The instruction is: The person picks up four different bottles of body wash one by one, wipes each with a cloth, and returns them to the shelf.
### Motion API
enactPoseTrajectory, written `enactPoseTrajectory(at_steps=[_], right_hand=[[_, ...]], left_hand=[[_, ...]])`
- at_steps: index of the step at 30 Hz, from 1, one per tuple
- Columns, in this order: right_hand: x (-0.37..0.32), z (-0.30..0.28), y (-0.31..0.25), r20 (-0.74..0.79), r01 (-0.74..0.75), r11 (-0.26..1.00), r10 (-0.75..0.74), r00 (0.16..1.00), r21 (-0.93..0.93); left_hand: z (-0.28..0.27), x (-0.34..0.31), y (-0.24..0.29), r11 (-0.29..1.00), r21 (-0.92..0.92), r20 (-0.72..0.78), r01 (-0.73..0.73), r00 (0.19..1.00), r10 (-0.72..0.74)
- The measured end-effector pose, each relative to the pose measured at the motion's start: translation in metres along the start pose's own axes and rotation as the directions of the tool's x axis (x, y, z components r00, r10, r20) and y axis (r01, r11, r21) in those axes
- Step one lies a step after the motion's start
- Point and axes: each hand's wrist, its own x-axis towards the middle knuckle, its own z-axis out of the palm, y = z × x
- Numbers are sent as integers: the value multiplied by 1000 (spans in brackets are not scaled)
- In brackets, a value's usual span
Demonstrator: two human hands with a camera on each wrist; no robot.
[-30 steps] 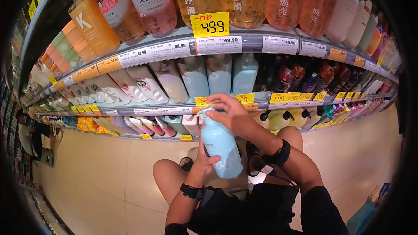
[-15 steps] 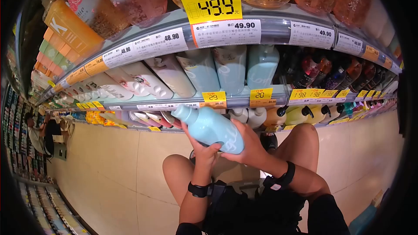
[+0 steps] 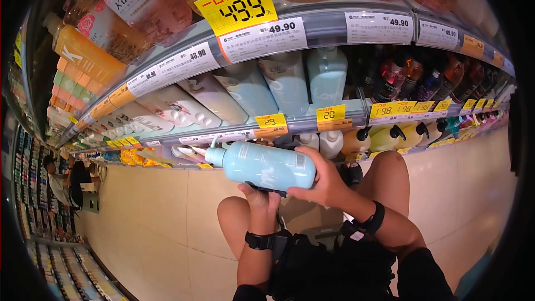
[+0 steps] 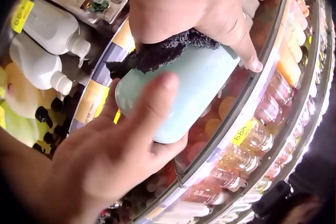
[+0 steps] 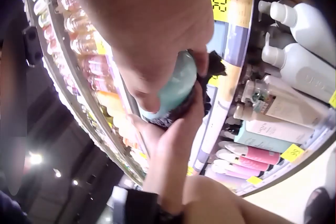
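A light blue pump bottle lies on its side in both hands, its pump to the left and a barcode label near its base. My right hand grips the base end. From below, my left hand holds the bottle's middle, its fingers largely hidden behind it. Dark fuzzy material sits between the left palm and the bottle; it also shows in the right wrist view. Similar blue bottles stand on the shelf just above.
Shelves with price labels curve across the front, packed with bottles. A lower shelf holds pump bottles. Bent knees flank the arms above the tiled floor. At the far left a person is near another shelf.
The bottle has turned from tilted to nearly level, its barcode side now showing. The right hand has moved from the pump to the base. The view has come closer to the shelf.
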Motion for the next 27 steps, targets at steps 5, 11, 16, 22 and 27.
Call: enactPoseTrajectory(at_steps=[5,11,16,22,27], right_hand=[[-3,2,-2,-52,373,825,-433,900,-424],[4,-8,11,117,-347,827,330,937,442],[2,3,6,-75,381,812,-456,887,-441],[-1,6,11,177,-357,837,311,934,414],[-13,15,13,-78,329,860,-386,919,-390]], left_hand=[[-9,3,4,998,45,-113,51,993,-46],[-12,9,2,996,75,47,54,997,-57],[-9,4,2,993,82,-135,90,988,-78],[1,-2,15,990,119,31,73,997,-77],[-10,-4,20,997,33,-29,76,997,-75]])
